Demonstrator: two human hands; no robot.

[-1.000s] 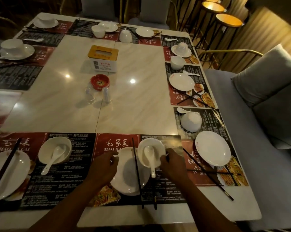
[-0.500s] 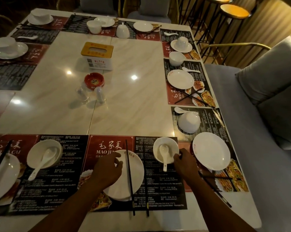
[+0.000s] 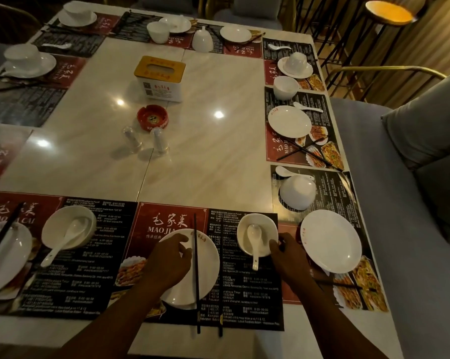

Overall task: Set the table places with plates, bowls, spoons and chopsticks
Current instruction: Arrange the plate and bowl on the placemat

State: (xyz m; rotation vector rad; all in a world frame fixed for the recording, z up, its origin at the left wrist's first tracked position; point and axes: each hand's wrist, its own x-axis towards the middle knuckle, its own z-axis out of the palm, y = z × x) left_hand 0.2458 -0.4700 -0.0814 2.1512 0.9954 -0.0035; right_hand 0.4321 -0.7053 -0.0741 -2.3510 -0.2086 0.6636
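On the near placemat lies a white plate. My left hand rests over its left part, fingers curled on the rim. A black chopstick lies across the plate, and a second one shows only its end below. To the right stands a white bowl with a white spoon in it. My right hand grips the bowl's right rim.
To the left sit another bowl with a spoon and a plate. To the right are a plate, an overturned bowl and chopsticks. A tissue box, ashtray and shakers stand mid-table.
The bowl with its spoon has come off the plate's right edge and now stands apart on the mat. The plate has shifted slightly left under my left hand.
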